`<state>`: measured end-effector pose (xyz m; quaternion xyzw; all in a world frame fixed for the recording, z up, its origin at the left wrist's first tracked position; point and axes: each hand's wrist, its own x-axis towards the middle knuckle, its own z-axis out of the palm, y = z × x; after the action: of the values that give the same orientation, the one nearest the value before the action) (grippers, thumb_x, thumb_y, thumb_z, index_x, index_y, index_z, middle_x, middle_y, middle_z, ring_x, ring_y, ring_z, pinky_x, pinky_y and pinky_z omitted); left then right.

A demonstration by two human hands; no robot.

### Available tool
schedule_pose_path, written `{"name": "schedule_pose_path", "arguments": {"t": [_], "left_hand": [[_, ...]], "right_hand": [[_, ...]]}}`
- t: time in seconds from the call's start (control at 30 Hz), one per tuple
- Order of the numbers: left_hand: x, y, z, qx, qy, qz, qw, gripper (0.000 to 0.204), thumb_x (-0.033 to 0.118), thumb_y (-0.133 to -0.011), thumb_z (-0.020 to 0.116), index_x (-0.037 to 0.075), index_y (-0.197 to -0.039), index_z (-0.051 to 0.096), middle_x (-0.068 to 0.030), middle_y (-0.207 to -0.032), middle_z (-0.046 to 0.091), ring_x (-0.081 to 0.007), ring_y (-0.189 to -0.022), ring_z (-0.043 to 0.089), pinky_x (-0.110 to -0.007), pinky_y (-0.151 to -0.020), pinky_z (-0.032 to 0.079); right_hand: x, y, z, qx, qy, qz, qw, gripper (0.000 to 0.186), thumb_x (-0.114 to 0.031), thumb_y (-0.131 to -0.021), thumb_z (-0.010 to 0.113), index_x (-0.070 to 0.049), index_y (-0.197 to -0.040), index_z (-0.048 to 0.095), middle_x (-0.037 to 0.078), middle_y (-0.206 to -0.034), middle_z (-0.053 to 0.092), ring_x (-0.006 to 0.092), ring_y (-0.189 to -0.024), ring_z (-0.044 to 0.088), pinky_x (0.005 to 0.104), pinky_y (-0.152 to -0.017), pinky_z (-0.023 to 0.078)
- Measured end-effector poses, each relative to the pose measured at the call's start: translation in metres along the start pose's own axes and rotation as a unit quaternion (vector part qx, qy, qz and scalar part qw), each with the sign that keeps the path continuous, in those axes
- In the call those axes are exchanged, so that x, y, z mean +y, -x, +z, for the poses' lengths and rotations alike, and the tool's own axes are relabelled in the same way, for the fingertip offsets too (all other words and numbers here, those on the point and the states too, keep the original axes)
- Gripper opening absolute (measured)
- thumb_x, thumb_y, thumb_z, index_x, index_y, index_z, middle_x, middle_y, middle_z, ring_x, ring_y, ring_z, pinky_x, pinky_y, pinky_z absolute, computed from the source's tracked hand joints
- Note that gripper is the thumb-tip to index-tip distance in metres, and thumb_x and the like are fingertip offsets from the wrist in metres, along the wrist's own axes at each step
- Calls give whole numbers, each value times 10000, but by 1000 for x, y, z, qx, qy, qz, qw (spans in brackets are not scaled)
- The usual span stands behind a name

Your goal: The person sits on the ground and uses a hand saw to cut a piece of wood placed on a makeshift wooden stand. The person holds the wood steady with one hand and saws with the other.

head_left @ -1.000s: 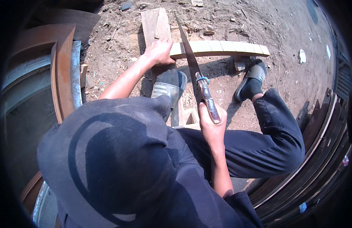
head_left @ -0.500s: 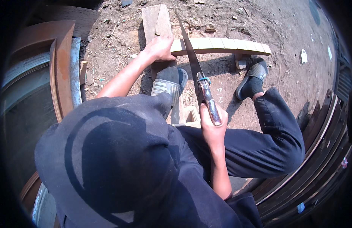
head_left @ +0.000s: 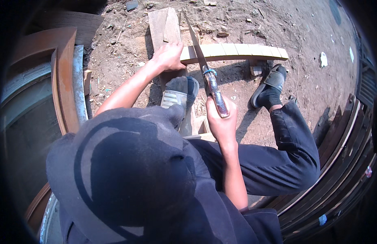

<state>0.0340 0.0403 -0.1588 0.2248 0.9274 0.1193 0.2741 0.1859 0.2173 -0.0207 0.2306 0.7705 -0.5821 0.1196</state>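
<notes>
My left hand [head_left: 168, 57] grips the end of a pale, slightly curved wooden strip [head_left: 253, 51] marked with crosswise lines, pressing it on a weathered board [head_left: 156, 28]. My left foot in a striped slide sandal [head_left: 176, 97] rests on that board below the hand. My right hand [head_left: 221, 122] is closed on the handle of a hand saw [head_left: 214, 92], which has blue cord tied round it. The blade lies across the strip just right of my left hand, pointing away from me. The strip's right part rests over a small wooden block [head_left: 255, 70].
Wooden frames with dark panels [head_left: 66, 81] stand along the left. Dark planks [head_left: 339, 142] lie stacked at the lower right. My right foot [head_left: 270, 87] is on the dirt ground [head_left: 302, 32], which has wood scraps. A wooden box-like piece [head_left: 202, 126] sits under my right arm.
My right hand and the saw have moved forward, away from me, and a little left along the cut. My left hand stays on the strip, shifted only slightly.
</notes>
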Motion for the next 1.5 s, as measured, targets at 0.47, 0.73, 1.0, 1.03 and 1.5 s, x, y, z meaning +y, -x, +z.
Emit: {"name": "schedule_pose_path", "arguments": {"t": [0.47, 0.73, 1.0, 1.03, 1.5], "left_hand": [[10, 0, -3, -26, 28, -6, 999, 637, 235, -634, 796, -68, -1090, 472, -236, -1087, 538, -387, -1081, 533, -445, -921, 471], [7, -5, 6, 18, 42, 16, 999, 644, 241, -611, 795, -64, -1079, 475, -215, -1050, 548, -378, -1036, 548, -441, -905, 480], [2, 2, 13, 59, 13, 29, 998, 602, 234, -621, 792, -49, -1060, 495, -209, -1040, 564, -358, -1046, 555, -420, -880, 494], [6, -2, 13, 61, 20, 37, 997, 603, 229, -613, 795, -51, -1055, 495, -210, -1044, 561, -355, -1040, 557, -416, -874, 497], [6, -3, -1, 0, 35, 4, 999, 600, 248, -630, 791, -44, -1059, 490, -201, -1037, 558, -362, -1028, 558, -427, -881, 492]], "right_hand": [[-10, -9, 1, 7, 6, 69, 998, 145, -41, -849, 566, 10, -717, 534, 13, -591, 466, 62, -549, 412, 269, -493, 353], [-13, 4, -21, -6, 49, 65, 997, 129, -31, -846, 579, 19, -730, 557, 25, -581, 484, 71, -540, 415, 271, -498, 347], [-3, 25, -25, -19, 36, 109, 993, 152, -56, -873, 563, 21, -742, 560, -8, -565, 464, 50, -513, 399, 256, -469, 319], [-8, 22, -28, 1, 43, 121, 992, 149, -52, -871, 564, 20, -741, 557, -10, -561, 460, 50, -509, 401, 256, -466, 319], [-7, 3, -11, -18, 36, 106, 994, 143, -41, -861, 587, 14, -735, 550, 6, -594, 485, 60, -547, 416, 263, -493, 342]]}}
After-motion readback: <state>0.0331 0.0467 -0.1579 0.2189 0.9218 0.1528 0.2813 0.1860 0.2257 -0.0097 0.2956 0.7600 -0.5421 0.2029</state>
